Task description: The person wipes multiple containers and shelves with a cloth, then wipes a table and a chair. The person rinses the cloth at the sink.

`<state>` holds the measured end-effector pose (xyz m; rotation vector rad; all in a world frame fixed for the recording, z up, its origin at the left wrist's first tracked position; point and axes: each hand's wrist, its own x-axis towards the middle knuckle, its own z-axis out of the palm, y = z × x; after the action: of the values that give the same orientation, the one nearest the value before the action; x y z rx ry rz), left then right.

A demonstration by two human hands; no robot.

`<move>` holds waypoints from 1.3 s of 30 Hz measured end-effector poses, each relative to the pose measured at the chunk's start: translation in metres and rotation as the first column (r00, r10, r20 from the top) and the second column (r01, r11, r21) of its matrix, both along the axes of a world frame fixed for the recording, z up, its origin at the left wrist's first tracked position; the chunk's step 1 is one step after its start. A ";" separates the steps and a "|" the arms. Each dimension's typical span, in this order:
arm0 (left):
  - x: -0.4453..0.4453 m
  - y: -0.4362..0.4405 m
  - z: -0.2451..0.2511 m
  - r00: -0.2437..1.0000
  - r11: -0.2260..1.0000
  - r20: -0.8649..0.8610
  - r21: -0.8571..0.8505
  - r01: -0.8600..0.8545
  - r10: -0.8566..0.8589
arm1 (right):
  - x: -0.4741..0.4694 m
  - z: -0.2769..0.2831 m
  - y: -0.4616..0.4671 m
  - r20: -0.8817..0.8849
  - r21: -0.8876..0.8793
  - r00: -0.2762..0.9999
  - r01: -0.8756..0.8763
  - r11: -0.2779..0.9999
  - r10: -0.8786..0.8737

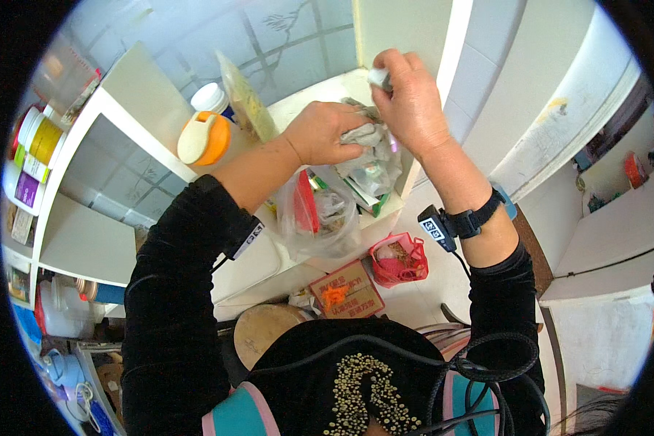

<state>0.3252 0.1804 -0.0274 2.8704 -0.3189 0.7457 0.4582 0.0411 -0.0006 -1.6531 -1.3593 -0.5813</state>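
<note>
My left hand [327, 133] is closed around a crumpled grey cloth [364, 134] above the white shelf [300, 111]. My right hand [411, 101], a little higher and to the right, grips a small whitish object [379, 78]; the fingers hide most of it, so its kind is unclear. Just below the hands lie clear plastic bags [375, 175] with small packets. Nearer to me stands an open clear plastic bag [321, 240] with a red item [305, 201] inside. Left of my left forearm are an orange-and-cream lidded container [204, 139], a white-capped jar [210, 98] and an upright packet [245, 98].
White shelving [87, 218] with jars and bottles [43, 139] rises on the left. On the floor are a red plastic bag [398, 261], a printed cardboard box [349, 291] and a round wooden top [270, 332]. A white door frame [572, 109] stands at the right.
</note>
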 end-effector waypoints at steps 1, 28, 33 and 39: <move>-0.001 -0.001 0.000 0.999 0.999 -0.044 -0.026 -0.026 0.025 | -0.002 -0.004 0.009 -0.023 -0.079 1.000 0.010 0.997 -0.012; 0.000 0.010 -0.031 0.999 0.999 0.024 0.012 -0.044 0.043 | -0.148 0.068 0.050 0.320 -0.308 0.767 -0.471 0.826 0.556; 0.005 0.002 -0.028 0.997 0.995 -0.010 -0.050 -0.082 0.082 | -0.145 0.078 0.068 0.225 -0.290 0.878 -0.354 0.889 0.422; 0.008 -0.004 -0.029 0.994 0.989 -0.037 -0.104 -0.105 0.102 | -0.148 0.081 0.075 0.320 -0.291 0.902 -0.197 0.936 0.289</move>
<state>0.3330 0.1764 -0.0566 2.8129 -0.1226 0.7106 0.3098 0.1165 0.0804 -1.5854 -1.9489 -0.5982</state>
